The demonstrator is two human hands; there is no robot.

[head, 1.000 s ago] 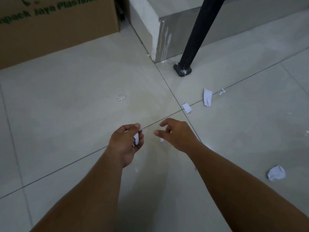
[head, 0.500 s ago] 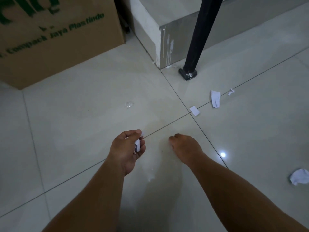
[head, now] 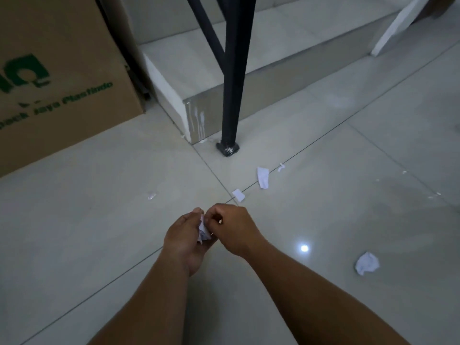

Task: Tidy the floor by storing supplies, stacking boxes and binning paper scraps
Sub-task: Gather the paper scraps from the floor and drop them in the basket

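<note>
My left hand (head: 185,241) is cupped around a small bunch of white paper scraps (head: 203,231). My right hand (head: 232,227) is pressed against it from the right, its fingertips pinched at the same scraps. On the grey tiled floor lie more white scraps: a small square piece (head: 238,194) just beyond my hands, a longer strip (head: 263,177), a tiny bit (head: 281,167), and a crumpled ball (head: 367,263) at the right. A small clear bit (head: 151,195) lies to the left.
A big brown cardboard box (head: 62,95) with green print stands at the upper left. A black metal leg (head: 232,95) rests on the floor ahead, beside a raised tiled step (head: 199,115). A white slanted leg (head: 395,26) is at the top right.
My right hand rose from the floor and came to my left hand, meeting the scraps held there. The view tilted up, showing more of the step and box.
</note>
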